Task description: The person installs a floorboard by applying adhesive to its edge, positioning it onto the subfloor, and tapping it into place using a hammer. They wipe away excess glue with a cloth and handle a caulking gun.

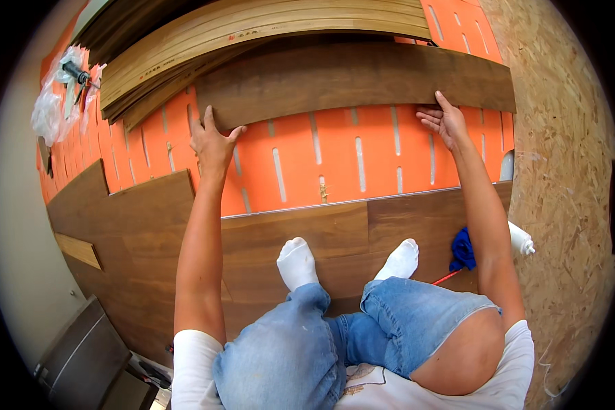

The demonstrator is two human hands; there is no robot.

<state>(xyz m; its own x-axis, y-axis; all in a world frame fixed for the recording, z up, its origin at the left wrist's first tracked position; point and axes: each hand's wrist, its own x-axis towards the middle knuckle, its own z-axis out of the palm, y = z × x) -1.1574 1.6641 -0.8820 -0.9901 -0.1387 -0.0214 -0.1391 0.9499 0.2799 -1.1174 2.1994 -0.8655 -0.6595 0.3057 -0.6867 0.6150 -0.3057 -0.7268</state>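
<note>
A long brown floor plank (355,75) lies crosswise in front of me, its far edge against a stack of planks. My left hand (213,145) grips its near left corner, with fingers along the short end and the thumb by the near edge. Toward the right part of the same edge, my right hand (449,123) holds the plank with the thumb on top and the other fingers curled low at the edge. Below the plank shows orange underlay (335,160) with pale slots. Laid brown flooring (294,229) runs under my feet.
Stacked planks (266,27) rise at the back. Left of them lie a plastic bag (51,113) and a dark-handled tool (75,72). A short wood offcut (78,250) rests at left. On the right are a blue cloth (462,249), a white bottle (521,239) and chipboard (560,171).
</note>
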